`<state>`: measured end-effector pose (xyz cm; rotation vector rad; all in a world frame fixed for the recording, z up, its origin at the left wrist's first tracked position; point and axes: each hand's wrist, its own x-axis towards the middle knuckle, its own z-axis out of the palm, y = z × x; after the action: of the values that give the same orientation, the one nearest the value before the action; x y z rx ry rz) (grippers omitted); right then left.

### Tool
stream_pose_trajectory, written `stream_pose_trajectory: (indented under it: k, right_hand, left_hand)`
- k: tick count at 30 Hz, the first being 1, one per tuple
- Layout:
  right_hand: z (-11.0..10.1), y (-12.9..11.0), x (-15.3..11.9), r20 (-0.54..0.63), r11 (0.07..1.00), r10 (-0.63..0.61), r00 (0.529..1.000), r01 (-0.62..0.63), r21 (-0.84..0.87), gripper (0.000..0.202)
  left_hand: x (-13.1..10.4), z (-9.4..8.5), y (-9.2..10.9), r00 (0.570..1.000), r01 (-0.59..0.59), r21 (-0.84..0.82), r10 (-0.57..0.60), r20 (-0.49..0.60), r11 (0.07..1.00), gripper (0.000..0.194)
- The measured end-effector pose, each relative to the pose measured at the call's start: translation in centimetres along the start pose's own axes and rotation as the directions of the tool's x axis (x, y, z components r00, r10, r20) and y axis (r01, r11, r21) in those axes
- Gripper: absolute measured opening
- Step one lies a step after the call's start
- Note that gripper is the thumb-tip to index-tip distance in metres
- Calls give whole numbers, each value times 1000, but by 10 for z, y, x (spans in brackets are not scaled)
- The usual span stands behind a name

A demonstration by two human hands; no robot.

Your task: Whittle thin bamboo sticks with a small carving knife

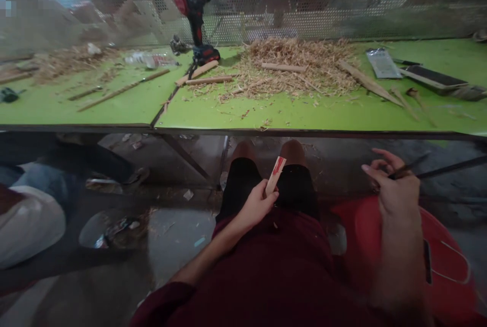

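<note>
My left hand (259,199) is closed around the lower end of a short flat piece of wood (276,171), held tilted above my lap. Red marks run along the face of the wood. Off to the right, my right hand (399,187) is raised over a red stool or container. A dark slim tool (411,166) lies in that hand, its far end blurred, so its kind cannot be made out. The index finger and thumb of this hand point outward, while the other fingers curl in.
Ahead runs a green workbench (228,114) with a pile of wood shavings (300,58), a cordless drill (196,25), a clear bottle (152,58) and wooden sticks (125,88). A red rounded object (445,261) stands at my right. Another person's leg (83,159) shows at left.
</note>
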<state>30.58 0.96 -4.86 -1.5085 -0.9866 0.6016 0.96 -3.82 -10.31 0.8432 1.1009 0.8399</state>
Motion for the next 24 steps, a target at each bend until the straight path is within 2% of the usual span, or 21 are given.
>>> stream_pose_trajectory:
  k: [2,4,7,9,10,13,16,18,21,24]
  right_hand:
    - [0,6,1,72,987,7,997,5,-162,39]
    - [5,11,-3,139,952,-25,990,66,-298,40]
    - [28,16,-22,265,923,-41,963,138,-359,51]
    - [53,16,-41,395,905,-66,916,222,-364,52]
    - [66,15,-49,477,878,-92,874,297,-376,51]
    - [101,6,-68,643,712,-136,753,526,-466,40]
    - [123,-7,-71,697,507,-148,701,659,-555,26]
    - [134,-18,-67,724,411,-163,671,713,-568,23]
    - [146,-36,-55,753,331,-171,636,757,-564,25]
    - [153,-52,-43,720,327,-195,666,736,-593,31]
  left_hand:
    - [0,0,0,998,-46,-1,46,31,999,27]
    - [-1,0,0,996,-69,-1,69,57,998,30]
    - [-2,3,0,992,-89,20,87,90,996,32]
    - [-4,4,1,990,-90,48,85,110,995,32]
    - [-4,5,2,991,-89,62,82,111,994,32]
    - [-6,4,7,992,-110,95,103,76,989,29]
    - [-6,2,15,987,-158,150,152,46,976,22]
    - [-4,1,21,984,-176,186,176,15,967,18]
    - [2,3,31,978,-182,180,198,-73,967,27]
    - [6,7,42,963,-228,125,243,-120,966,31]
